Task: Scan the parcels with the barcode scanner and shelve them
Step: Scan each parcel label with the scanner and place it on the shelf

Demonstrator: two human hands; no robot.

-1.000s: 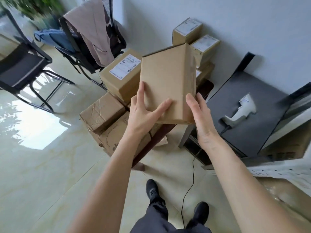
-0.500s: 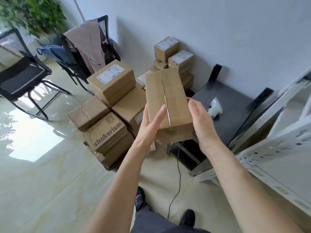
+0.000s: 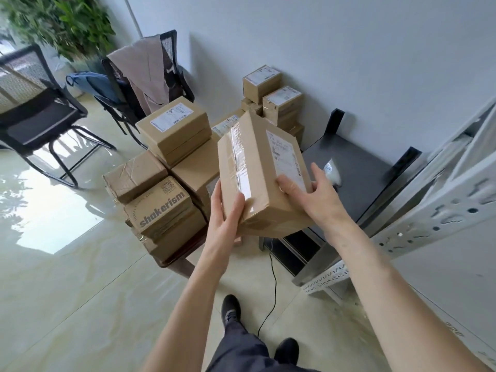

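Taking the worktop [image 3: 357, 167] as our mark: far to its left we see chairs [image 3: 40, 122], nearer a stack of parcels [image 3: 171, 167]. Just left of the worktop, in the air, we hold one parcel [image 3: 260, 170], label up. Our left hand [image 3: 225, 210] cups its near left corner, fingers curled on it; our right hand [image 3: 314, 194] grips its right edge. The scanner [image 3: 331, 171] lies on the worktop, partly hidden.

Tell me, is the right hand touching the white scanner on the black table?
Apart. The head view shows the right hand holding the parcel, with bare table between it and the scanner.
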